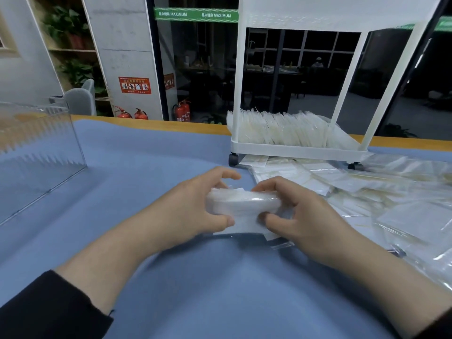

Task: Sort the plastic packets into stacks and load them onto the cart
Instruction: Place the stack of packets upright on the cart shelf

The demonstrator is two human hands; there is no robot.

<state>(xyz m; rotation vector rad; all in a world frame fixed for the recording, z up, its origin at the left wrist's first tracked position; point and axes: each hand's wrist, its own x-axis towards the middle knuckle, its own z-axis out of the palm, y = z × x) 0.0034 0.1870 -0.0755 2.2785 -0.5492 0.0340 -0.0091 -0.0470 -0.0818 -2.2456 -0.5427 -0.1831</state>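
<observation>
Packets fill the middle of the view: a thick stack of plastic packets (244, 204) is held just above the desk (151, 162), which is covered in blue cloth. The left hand (195, 204) grips the stack's left end, its fingers curled over the top and its thumb pressed against the near face. The right hand (300, 214) grips the right end the same way, fingers arched over the top edge and thumb against the near side. The two thumbs lie close together at the front of the stack. Both sleeves are dark, and the picture is slightly blurred around the stack.

To the right, loose packets (367, 192) lie spread in an overlapping heap on the desk, reaching under the cart. The white cart (293, 150) stands on the desk at the far side, on small dark wheels, and its bottom shelf holds a row of upright packets (281, 128) packed side by side. A clear plastic box (36, 148) sits at the left of the desk, well apart from the hands.
</observation>
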